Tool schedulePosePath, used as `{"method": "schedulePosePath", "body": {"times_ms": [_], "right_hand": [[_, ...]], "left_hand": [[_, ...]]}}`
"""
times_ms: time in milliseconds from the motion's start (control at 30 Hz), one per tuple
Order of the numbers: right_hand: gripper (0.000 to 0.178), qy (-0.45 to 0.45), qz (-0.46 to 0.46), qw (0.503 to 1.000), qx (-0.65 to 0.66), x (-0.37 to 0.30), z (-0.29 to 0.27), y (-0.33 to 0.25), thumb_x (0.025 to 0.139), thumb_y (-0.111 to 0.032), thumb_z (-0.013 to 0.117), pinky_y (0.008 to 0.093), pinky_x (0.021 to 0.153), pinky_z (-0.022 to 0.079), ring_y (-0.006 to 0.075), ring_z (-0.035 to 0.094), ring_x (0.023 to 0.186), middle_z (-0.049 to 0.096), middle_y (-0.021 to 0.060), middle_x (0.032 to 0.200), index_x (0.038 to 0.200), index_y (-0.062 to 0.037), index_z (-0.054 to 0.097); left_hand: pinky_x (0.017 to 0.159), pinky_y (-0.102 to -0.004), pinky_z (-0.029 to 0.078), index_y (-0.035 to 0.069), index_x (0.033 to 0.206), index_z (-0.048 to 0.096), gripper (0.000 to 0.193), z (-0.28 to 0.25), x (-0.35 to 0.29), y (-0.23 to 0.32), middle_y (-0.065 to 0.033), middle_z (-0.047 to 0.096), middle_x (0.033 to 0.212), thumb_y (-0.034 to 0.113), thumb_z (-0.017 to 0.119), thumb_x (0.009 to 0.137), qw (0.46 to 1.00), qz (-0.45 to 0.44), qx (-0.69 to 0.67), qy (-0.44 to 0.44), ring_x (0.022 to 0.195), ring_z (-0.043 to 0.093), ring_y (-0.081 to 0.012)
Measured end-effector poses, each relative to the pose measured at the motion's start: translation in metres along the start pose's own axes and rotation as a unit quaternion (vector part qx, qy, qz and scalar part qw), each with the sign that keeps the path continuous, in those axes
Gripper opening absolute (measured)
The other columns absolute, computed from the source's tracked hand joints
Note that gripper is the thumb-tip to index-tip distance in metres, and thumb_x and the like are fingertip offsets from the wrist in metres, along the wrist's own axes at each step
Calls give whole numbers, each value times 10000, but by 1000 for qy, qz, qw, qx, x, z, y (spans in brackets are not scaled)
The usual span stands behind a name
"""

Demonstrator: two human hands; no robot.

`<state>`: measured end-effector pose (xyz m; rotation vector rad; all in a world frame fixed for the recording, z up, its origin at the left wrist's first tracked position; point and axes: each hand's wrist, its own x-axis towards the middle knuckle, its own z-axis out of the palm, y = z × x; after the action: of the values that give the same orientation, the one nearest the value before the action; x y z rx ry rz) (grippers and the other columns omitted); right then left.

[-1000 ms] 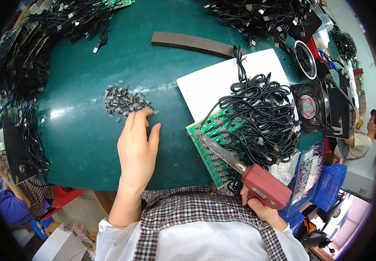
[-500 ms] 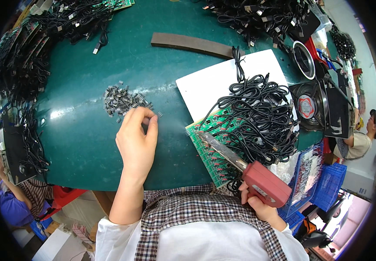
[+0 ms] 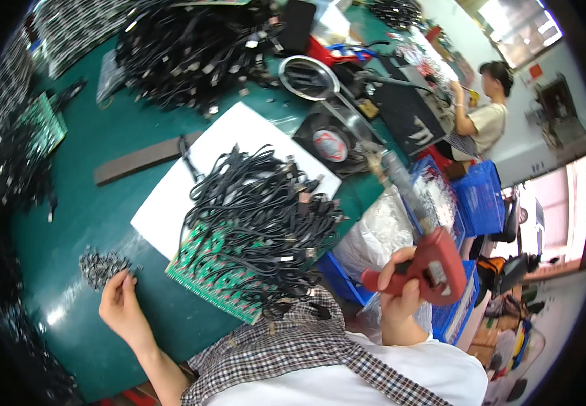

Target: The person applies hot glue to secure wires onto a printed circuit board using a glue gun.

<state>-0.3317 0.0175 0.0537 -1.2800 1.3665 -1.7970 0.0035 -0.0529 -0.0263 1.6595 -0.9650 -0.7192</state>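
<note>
My right hand [image 3: 401,298] is closed around the handle of a red soldering gun [image 3: 435,267]. It is raised at the right, its blurred metal barrel pointing up and away towards the black fan [image 3: 330,143]. At the lower left, my left hand [image 3: 122,304] has thumb and fingers pinched together at the near edge of a pile of small metallic parts [image 3: 103,266]. Whatever is between those fingertips is too small to make out. Between my hands lies a green circuit board panel [image 3: 205,287], partly covered by bundled black cables [image 3: 259,210].
A white sheet [image 3: 164,210] lies under the cables, beside a dark flat bar [image 3: 134,159]. Cable heaps [image 3: 191,54] crowd the far side. A round magnifier [image 3: 308,78] stands by the fan. Blue baskets [image 3: 479,196] are at right, near another person [image 3: 486,122].
The view has swung right. My right hand has lifted the soldering gun from over the circuit boards, its barrel now pointing away towards the fan. My left hand stays by the small parts.
</note>
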Motion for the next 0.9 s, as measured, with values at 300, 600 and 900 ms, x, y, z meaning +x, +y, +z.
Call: {"method": "schedulePosePath", "body": {"times_ms": [300, 600, 900], "right_hand": [[292, 202, 83, 955, -200, 43, -39, 34, 834, -117, 553, 203, 469, 372, 68, 472, 516, 566, 65, 826, 1073, 33, 479], [356, 66, -102, 992, -32, 2, -11, 9, 878, -123, 441, 186, 483, 360, 90, 423, 559, 487, 145, 1052, 1175, 45, 338], [685, -180, 195, 964, -20, -38, 17, -1, 758, -500, 606, 213, 429, 360, 118, 463, 483, 481, 109, 937, 1072, 73, 401]], "left_hand": [[687, -224, 484, -59, 839, 550, 36, -1, -12, 16, -91, 600, 801, -35, 533, 818, 994, -40, -81, -58, 717, 584, -120], [665, -362, 449, -3, 786, 585, 107, 2, -36, 23, -124, 564, 798, -12, 631, 690, 923, 246, 288, -68, 738, 547, -297], [659, -348, 432, 10, 802, 568, 96, -5, -40, 34, -98, 538, 804, 15, 612, 718, 958, 38, 266, -101, 749, 528, -267]]}}
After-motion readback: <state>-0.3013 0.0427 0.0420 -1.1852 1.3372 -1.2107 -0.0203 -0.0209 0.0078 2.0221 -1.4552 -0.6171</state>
